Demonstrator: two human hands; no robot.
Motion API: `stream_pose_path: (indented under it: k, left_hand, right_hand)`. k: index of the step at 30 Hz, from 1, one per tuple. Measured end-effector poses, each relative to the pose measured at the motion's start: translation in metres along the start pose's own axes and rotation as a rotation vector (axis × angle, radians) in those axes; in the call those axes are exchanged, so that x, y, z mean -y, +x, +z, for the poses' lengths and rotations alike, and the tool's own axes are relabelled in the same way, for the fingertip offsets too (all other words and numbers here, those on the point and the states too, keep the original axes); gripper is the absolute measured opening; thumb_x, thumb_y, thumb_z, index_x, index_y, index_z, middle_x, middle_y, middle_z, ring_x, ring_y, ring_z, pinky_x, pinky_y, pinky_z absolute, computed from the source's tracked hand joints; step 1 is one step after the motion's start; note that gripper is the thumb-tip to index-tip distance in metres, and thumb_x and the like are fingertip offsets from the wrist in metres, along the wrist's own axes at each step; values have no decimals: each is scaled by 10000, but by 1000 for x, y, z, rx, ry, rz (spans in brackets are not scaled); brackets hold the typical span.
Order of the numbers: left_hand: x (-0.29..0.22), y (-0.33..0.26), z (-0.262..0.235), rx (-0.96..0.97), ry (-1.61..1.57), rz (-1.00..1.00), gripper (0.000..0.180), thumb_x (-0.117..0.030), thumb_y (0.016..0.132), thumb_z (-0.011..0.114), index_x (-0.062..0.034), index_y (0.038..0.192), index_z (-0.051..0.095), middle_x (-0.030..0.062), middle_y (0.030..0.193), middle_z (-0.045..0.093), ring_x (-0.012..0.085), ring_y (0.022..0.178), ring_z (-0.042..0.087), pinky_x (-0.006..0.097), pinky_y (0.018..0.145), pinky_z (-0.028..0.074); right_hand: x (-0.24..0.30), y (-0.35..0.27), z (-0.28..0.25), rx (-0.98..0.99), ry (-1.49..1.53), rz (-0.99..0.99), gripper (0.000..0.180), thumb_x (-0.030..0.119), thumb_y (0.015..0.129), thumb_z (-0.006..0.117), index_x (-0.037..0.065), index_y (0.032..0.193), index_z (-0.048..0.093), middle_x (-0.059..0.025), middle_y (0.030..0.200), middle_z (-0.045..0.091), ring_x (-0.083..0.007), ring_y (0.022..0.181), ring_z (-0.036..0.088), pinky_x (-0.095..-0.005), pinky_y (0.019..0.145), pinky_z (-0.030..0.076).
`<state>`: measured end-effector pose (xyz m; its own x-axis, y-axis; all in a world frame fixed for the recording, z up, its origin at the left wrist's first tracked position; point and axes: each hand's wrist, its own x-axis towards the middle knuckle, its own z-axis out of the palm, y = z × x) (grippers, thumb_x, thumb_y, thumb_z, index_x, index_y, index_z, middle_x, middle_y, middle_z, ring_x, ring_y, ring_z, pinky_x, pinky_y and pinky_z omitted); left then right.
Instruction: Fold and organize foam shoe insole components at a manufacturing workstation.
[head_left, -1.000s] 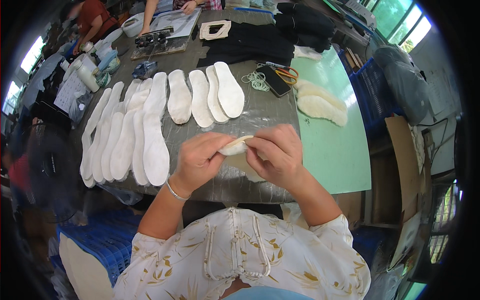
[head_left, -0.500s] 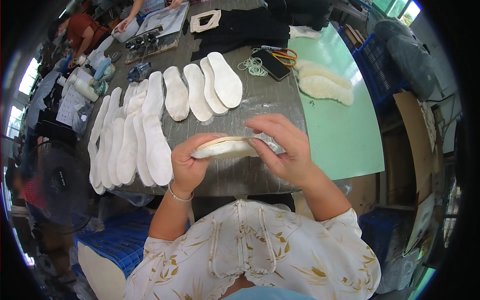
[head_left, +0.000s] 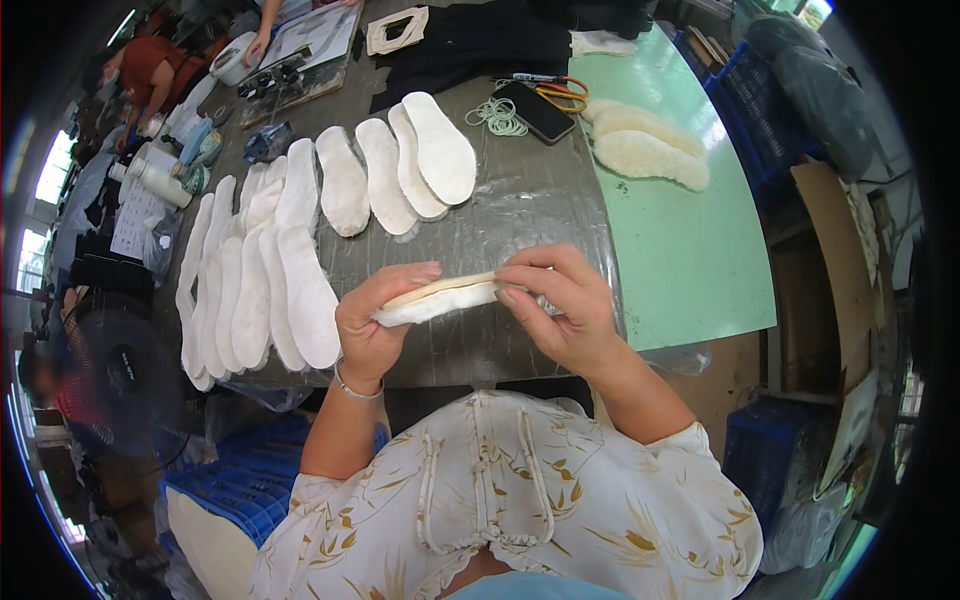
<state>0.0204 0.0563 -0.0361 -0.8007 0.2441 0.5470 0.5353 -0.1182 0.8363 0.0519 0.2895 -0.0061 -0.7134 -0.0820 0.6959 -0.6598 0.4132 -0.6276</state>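
Note:
Both of my hands hold one white fleece insole (head_left: 440, 297) edge-on above the near edge of the grey table (head_left: 540, 210). My left hand (head_left: 375, 325) grips its left end with fingers curled over the top. My right hand (head_left: 560, 305) pinches its right end between thumb and fingers. On the table lie several white insoles: an overlapping row (head_left: 265, 270) at the left and a fanned group (head_left: 400, 170) beyond my hands.
Two fluffy insoles (head_left: 650, 150) lie on the green tabletop at the right. A black phone (head_left: 535, 110), orange scissors (head_left: 565, 92), rubber bands (head_left: 497, 117) and black fabric (head_left: 480, 45) sit farther back. Another person (head_left: 150, 75) works at the far left. Blue crates (head_left: 250, 480) stand below.
The insole has gone from bunched between my hands to stretched out flat and edge-on, my hands spreading apart along its length and drawing slightly nearer to me.

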Motion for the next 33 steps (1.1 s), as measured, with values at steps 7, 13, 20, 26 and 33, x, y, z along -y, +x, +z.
stream_pose_path:
  k: [7,13,20,26,33]
  left_hand:
    - [-2,7,5,72,62,14,178,-26,862,712,9,1036,714,173,1077,726,280,1019,702,362,909,541]
    - [-4,2,2,94,100,5,208,17,838,714,-8,1044,715,145,1086,731,246,968,690,329,850,528]
    - [-1,-1,-2,55,14,-52,187,23,844,713,0,1029,709,148,1038,732,230,965,702,323,867,533]
    - [1,-1,-9,-18,-27,-4,214,-176,908,723,9,1011,696,170,1017,725,296,1005,703,391,897,547]
    - [12,-4,-4,-61,-144,-23,164,-126,920,701,8,1012,680,172,1032,721,292,1001,704,390,904,548]
  right_hand:
    - [6,20,7,80,32,-75,231,129,759,824,79,972,751,-57,923,685,-218,783,626,-332,673,496]
    - [17,32,13,189,90,-74,192,70,781,781,91,969,746,-50,883,661,-237,811,625,-349,714,485]
    - [-6,13,-1,217,189,270,110,53,824,756,45,933,754,-95,899,708,-243,813,676,-339,723,532]
    - [-12,13,-11,267,267,269,150,72,845,752,29,989,749,-103,911,701,-221,818,673,-316,726,524]
    - [-11,17,-2,281,263,190,153,51,839,735,49,990,755,-81,920,699,-235,827,661,-335,729,521]
